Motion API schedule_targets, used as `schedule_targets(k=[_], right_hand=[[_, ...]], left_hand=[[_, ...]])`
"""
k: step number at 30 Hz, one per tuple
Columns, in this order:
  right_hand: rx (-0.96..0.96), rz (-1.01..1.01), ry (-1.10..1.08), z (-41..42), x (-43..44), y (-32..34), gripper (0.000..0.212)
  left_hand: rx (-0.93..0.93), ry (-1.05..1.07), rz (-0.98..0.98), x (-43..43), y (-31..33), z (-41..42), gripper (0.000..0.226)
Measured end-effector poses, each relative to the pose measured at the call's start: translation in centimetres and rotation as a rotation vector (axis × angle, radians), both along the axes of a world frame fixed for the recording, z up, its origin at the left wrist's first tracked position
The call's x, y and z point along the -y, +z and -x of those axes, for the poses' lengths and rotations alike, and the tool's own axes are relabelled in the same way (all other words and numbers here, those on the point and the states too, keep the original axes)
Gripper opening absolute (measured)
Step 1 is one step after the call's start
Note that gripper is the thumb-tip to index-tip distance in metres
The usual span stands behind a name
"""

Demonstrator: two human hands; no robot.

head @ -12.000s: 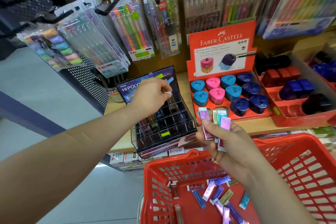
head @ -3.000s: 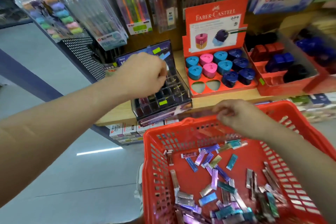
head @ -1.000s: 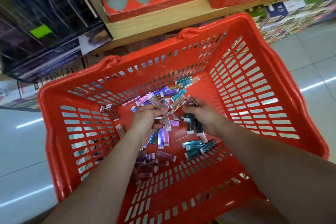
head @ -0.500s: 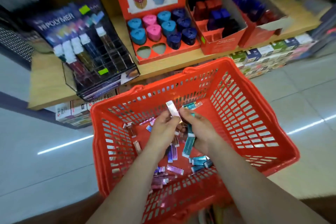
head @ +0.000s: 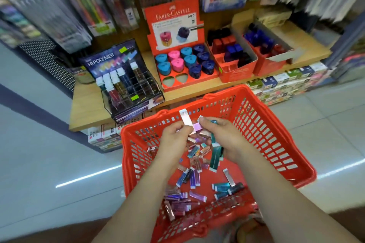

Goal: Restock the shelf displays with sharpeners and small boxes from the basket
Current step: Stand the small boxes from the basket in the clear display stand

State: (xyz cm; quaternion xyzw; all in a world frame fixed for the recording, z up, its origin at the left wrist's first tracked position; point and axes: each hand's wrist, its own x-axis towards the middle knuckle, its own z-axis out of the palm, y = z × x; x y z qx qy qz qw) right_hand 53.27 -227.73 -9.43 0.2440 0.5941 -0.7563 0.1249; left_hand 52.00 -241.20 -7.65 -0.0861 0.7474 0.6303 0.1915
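Note:
A red plastic basket (head: 276,132) sits in front of me with several small shiny boxes (head: 194,180) loose on its floor. Over the basket, my left hand (head: 173,138) pinches a pale pink small box (head: 186,119) that sticks upward. My right hand (head: 225,138) grips a bunch of small boxes, among them a teal box (head: 215,157) hanging down. On the wooden shelf (head: 88,104) stands a clear Hi-Polymer display case (head: 128,83) with a few boxes upright in its slots. Beside it is a red Faber-Castell tray (head: 187,81) of blue, pink and navy sharpeners (head: 190,61), with two empty holes in front.
Two red cartons (head: 237,73) of dark sharpeners stand right of the tray. Pen packs (head: 98,6) hang on hooks above the shelf. Rows of small packets (head: 286,85) line the space under the shelf. Pale floor tiles (head: 39,163) lie to the left and right.
Both hands have risen from the basket floor with boxes in them. My view has tilted up from the basket to take in the shelf and hanging pens.

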Motion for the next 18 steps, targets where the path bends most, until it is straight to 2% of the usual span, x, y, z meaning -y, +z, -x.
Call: schedule_targets(k=[3,7,13,15,18], right_hand=[[-0.062,0.046,0.041,-0.5,0.3,1.7,0.021],[-0.098,0.176,0.016,-0.9,0.2,3.1,0.006],[-0.123,0.340,-0.066,-0.7,0.7,4.7,0.009],[-0.125,0.366,-0.076,-0.8,0.8,5.2,0.009],[-0.109,0.400,-0.092,-0.7,0.8,5.6,0.007]], left_hand=[[-0.046,-0.033,0.001,0.0,1.4,-0.1,0.019],[-0.170,-0.040,0.026,-0.2,3.2,-0.3,0.014],[-0.423,-0.002,0.154,-0.5,5.2,-0.6,0.014],[-0.441,0.025,0.179,-0.2,5.4,-0.4,0.015],[-0.392,0.072,0.105,0.4,5.8,-0.1,0.015]])
